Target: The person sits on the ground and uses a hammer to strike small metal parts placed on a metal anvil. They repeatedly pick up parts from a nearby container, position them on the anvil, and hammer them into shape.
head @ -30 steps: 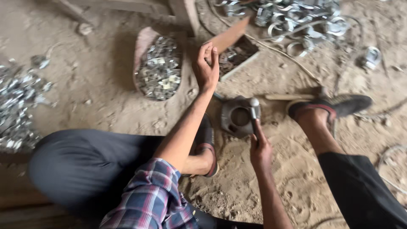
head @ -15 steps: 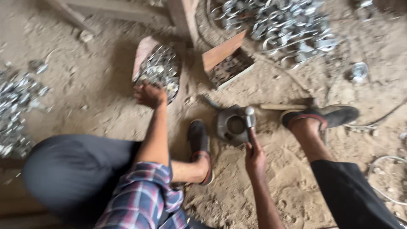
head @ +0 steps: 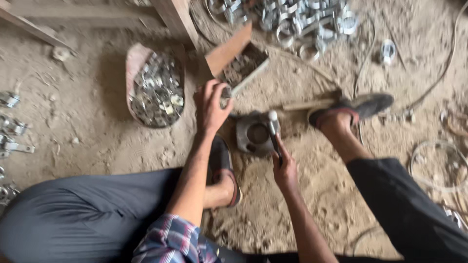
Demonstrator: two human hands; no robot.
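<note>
Your hands at the metal block on the dirt floor

Your left hand (head: 210, 104) pinches a small metal piece (head: 225, 91) in narrow fingers, just above and left of the round metal block (head: 254, 134); it looks light, stiff and sharp-edged, so hold it by its flat sides; your right hand (head: 284, 168) is closed around the hammer (head: 274, 130) handle, its head resting over the block; the tray of metal pieces (head: 156, 87) lies just left.

Grey trousers (head: 73, 214) and a plaid blue-red sleeve (head: 170, 241) are showing; silvery clamps (head: 156, 90) are filling a brown basket (head: 132, 61) on tan dirt (head: 87, 141).
</note>
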